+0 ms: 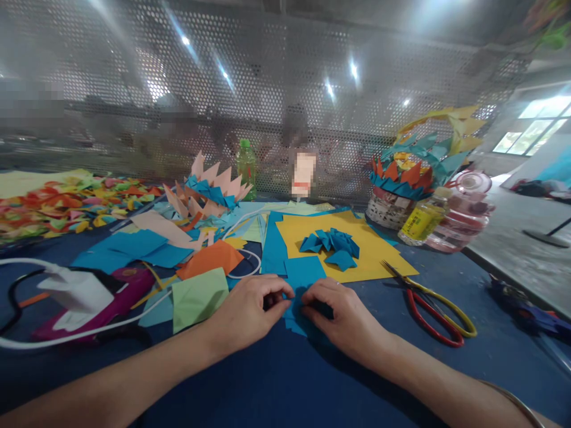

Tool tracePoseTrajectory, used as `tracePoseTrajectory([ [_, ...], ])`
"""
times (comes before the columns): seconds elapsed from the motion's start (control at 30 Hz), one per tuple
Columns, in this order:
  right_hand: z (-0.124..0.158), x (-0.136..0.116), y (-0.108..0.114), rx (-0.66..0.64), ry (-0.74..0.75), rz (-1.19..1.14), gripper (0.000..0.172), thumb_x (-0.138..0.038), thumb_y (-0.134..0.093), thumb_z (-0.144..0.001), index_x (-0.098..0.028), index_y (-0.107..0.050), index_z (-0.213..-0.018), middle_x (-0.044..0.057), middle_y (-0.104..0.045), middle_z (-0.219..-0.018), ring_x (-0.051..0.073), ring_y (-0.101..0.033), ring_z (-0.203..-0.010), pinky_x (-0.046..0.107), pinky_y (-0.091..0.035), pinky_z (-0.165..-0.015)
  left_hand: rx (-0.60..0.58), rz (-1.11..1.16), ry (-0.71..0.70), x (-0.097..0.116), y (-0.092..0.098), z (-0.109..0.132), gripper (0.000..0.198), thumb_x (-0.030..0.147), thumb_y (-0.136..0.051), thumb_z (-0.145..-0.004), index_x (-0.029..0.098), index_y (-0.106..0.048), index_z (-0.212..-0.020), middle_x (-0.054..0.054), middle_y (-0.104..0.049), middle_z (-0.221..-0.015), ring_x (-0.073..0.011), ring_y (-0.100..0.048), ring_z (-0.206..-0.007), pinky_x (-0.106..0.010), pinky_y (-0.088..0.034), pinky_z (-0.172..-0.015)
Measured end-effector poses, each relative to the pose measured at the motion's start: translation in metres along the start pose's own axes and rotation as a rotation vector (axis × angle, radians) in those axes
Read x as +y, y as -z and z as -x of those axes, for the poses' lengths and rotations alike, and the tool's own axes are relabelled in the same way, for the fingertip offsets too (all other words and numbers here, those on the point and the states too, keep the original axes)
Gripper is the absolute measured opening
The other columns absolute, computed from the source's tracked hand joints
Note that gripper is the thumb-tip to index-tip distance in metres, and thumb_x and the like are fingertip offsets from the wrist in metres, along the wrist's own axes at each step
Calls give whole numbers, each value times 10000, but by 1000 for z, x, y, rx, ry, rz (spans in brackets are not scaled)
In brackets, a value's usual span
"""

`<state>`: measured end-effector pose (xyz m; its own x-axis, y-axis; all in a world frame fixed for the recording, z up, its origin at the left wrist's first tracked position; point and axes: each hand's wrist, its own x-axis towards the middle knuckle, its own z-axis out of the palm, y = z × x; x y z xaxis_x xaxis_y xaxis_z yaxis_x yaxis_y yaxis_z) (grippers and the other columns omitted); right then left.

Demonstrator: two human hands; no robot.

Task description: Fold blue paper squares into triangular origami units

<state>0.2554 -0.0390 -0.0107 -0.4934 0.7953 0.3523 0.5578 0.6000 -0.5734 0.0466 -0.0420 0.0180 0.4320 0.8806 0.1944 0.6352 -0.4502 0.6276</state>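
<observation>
My left hand (256, 303) and my right hand (343, 306) meet near the front of the table, fingers curled and pinched at a small piece of blue paper (295, 315) between them. The fingertips partly hide it, so its folds do not show. Just beyond my fingers lies a flat blue paper square (307, 268). A little farther on, several folded blue paper pieces (332, 241) are heaped on a yellow sheet (379, 249). Scissors (430, 309) with one red and one yellow handle lie slightly apart, right of my right hand.
To the left are a purple power strip (134, 282) with a white plug (74, 294), a green paper square (200, 297) and an orange paper piece (214, 260). Spiky paper crowns (214, 190), a labelled bottle (423, 220) and a pink jug (464, 217) stand farther back.
</observation>
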Motion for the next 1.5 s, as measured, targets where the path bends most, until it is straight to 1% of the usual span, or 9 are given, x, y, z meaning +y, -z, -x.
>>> tracePoseTrajectory([
  [0.23,-1,0,-1,24,45,1,177,-29,-639,-828,-204,-661,-845,19,-703,-831,174,-653,-788,278,-500,-719,9,-67,-112,-10,-3,0,166,58,-581,-838,182,-640,-746,9,-636,-778,-132,-602,-723,-246,-432,-684],
  [0.33,-1,0,-1,27,80,5,166,-36,-635,-845,-199,-662,-838,25,-700,-828,175,-648,-796,272,-494,-720,-10,-116,-178,-13,-3,0,183,43,-566,-863,181,-629,-762,10,-627,-783,-132,-604,-740,-245,-437,-692],
  [0.43,0,0,0,19,125,14,175,-30,-610,-860,-194,-668,-849,34,-690,-834,176,-638,-800,273,-484,-723,-45,-193,-268,-15,-1,2,196,52,-535,-910,179,-637,-802,-8,-637,-831,-158,-607,-813,-266,-442,-740],
  [0.57,0,0,3,9,225,65,178,-50,-563,-909,-189,-663,-862,46,-674,-835,172,-614,-783,278,-478,-726,-93,-310,-366,-17,1,5,231,66,-473,-960,180,-656,-876,-36,-662,-922,-193,-612,-888,-291,-447,-770],
  [0.67,-1,0,5,-4,297,127,195,-86,-511,-958,-187,-653,-870,54,-662,-825,171,-585,-754,287,-473,-715,-120,-385,-406,-17,3,7,268,58,-432,-976,173,-654,-880,-50,-661,-942,-200,-620,-908,-297,-455,-785],
  [0.93,2,-2,8,-76,383,270,285,-40,-402,-967,-168,-647,-898,77,-640,-828,202,-541,-782,316,-468,-733,-167,-553,-491,-11,4,11,299,-73,-423,-837,159,-611,-827,-54,-623,-888,-223,-585,-850,-327,-444,-744],
  [1.17,3,-4,10,-112,408,342,304,2,-400,-932,-154,-660,-925,84,-636,-838,219,-539,-808,326,-490,-781,-143,-638,-540,-7,0,11,249,-46,-451,-830,164,-580,-796,-54,-598,-848,-219,-562,-788,-328,-444,-675],
  [1.33,4,-6,11,-121,423,376,317,23,-408,-889,-138,-675,-946,102,-641,-876,223,-543,-818,327,-502,-752,-124,-711,-573,-5,-1,15,222,-24,-469,-808,153,-603,-811,-71,-598,-847,-234,-558,-781,-348,-457,-655],
  [1.5,5,-5,8,-106,442,453,258,-12,-451,-910,-145,-672,-905,105,-655,-913,216,-557,-827,327,-506,-745,-89,-779,-597,-7,-8,17,234,-26,-484,-757,141,-636,-817,-84,-604,-831,-239,-555,-752,-361,-440,-592],
])
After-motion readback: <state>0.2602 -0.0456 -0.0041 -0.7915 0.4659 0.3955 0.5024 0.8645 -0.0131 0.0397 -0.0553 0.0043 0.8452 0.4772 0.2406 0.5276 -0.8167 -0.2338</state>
